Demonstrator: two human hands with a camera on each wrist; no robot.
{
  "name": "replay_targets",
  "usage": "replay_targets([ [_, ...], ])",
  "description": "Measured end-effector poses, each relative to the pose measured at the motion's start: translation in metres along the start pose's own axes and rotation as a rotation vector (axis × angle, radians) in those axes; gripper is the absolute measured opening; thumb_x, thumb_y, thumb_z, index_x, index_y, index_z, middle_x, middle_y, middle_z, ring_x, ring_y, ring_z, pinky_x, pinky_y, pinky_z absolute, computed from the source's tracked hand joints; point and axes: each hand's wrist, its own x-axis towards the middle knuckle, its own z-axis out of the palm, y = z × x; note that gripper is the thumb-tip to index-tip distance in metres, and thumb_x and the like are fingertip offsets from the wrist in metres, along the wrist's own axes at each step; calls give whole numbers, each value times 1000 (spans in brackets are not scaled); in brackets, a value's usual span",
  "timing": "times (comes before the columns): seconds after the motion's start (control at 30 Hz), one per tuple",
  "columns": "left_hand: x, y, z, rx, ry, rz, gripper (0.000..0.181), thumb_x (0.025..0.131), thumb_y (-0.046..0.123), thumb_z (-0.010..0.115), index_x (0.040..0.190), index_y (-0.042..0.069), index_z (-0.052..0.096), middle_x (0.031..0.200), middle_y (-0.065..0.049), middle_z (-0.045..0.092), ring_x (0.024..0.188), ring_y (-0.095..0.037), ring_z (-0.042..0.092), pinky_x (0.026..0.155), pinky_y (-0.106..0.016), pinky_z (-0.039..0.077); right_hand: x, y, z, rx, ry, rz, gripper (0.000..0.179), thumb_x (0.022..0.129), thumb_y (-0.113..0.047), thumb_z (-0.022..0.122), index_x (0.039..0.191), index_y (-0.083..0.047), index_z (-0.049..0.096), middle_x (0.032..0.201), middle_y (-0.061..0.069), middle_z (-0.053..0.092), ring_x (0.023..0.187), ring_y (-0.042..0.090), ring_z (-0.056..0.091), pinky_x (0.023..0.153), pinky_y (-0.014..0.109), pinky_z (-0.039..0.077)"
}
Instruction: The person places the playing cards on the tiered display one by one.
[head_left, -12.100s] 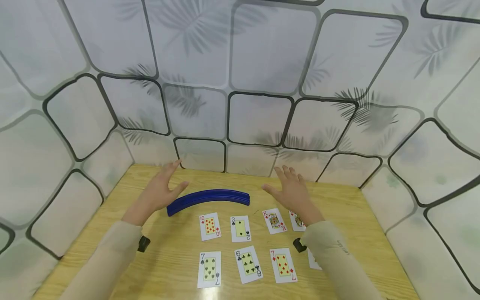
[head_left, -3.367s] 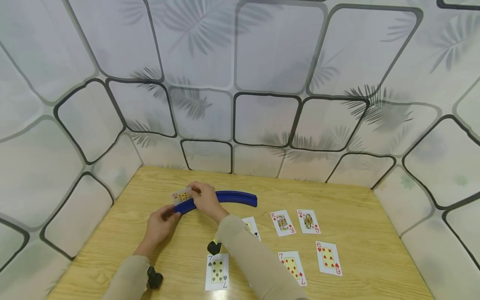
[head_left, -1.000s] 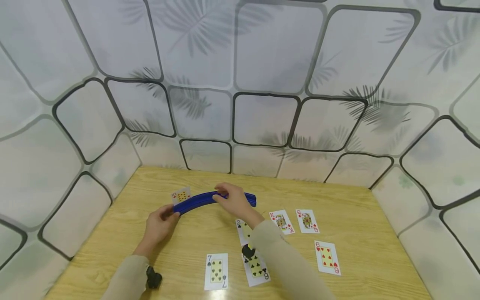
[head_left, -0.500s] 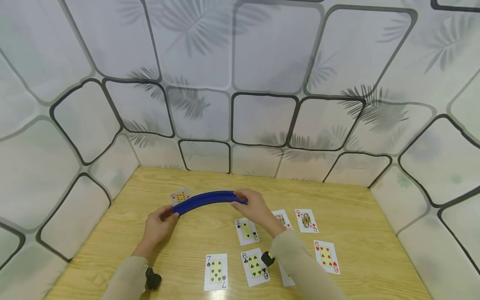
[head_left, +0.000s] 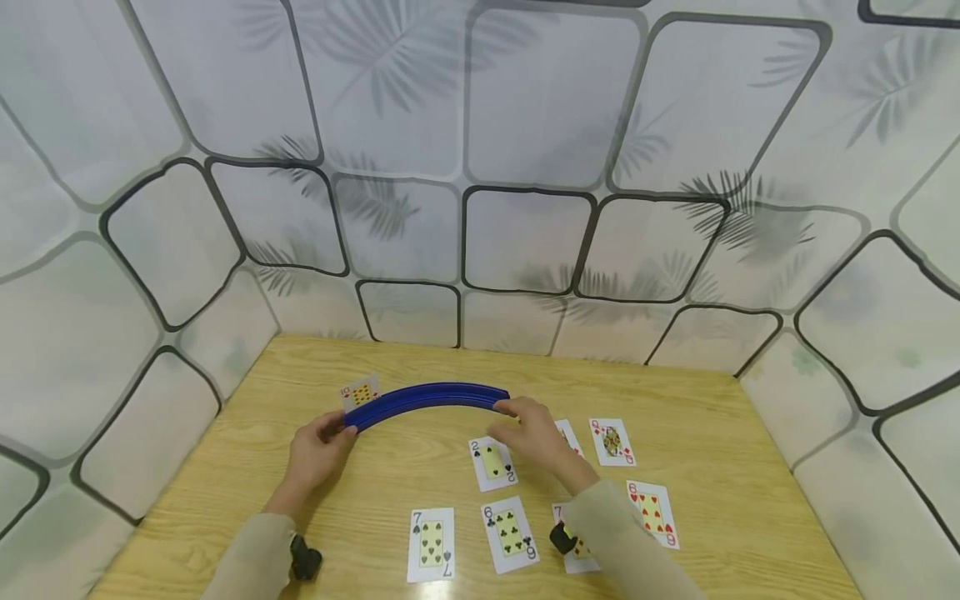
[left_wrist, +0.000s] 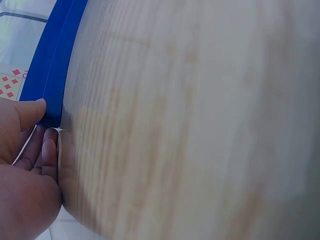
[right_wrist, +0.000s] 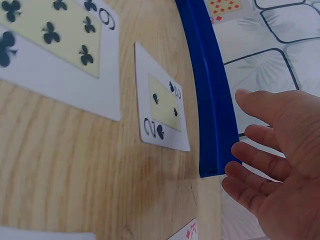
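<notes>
A curved blue playing-card holder [head_left: 427, 397] stands on the wooden table. Upright in its left end is the ten of diamonds [head_left: 362, 392]. My left hand [head_left: 318, 456] grips that same end; in the left wrist view the thumb [left_wrist: 33, 111] lies on the holder's front face. At the opposite end my right hand [head_left: 534, 435] hovers with fingers loosely extended, holding nothing; whether a fingertip touches the holder I cannot tell. The two of spades [head_left: 493, 462] lies flat just left of my right hand, which partly covers the king of diamonds [head_left: 570, 437].
Face up on the table lie the queen of diamonds [head_left: 612, 442], six of hearts [head_left: 651, 510], seven of spades [head_left: 431, 544] and six of clubs [head_left: 510, 535]. My right sleeve covers part of the seven of diamonds [head_left: 576, 560]. Patterned panels rise behind the table and at both sides.
The ten of diamonds went from the table into the holder. My right hand released it, slid right along the holder and came off its right end. My left hand has kept its hold.
</notes>
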Motion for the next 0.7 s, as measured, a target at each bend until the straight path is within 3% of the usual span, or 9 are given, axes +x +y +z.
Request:
replay_targets([
  [0.23, 0, -1, 0, 4, 4, 6, 42, 103, 9, 67, 140, -10, 60, 125, -30, 70, 106, -31, 69, 78, -14, 49, -6, 10, 2, -113, -4, -9, 52, 94, -32, 80, 137, -5, 68, 140, 16, 66, 133, 39, 58, 111, 58, 47],
  [0.4, -1, 0, -1, 5, 2, 3, 42, 103, 10, 67, 140, -10, 60, 125, -30, 71, 105, -30, 69, 78, -14, 49, -12, 13, 3, -152, -55, 26, 60, 93, -40, 81, 143, -10, 65, 149, 14, 59, 139, 39, 52, 115, 59, 44],
  [0.7, -2, 2, -1, -6, -1, 2, 42, 103, 10, 66, 140, -10, 60, 125, -30, 70, 105, -28, 68, 78, -14, 49, -15, 20, 6, -275, -83, 3, 72, 89, -47, 83, 148, -12, 61, 155, 16, 53, 145, 39, 47, 117, 58, 43],
])
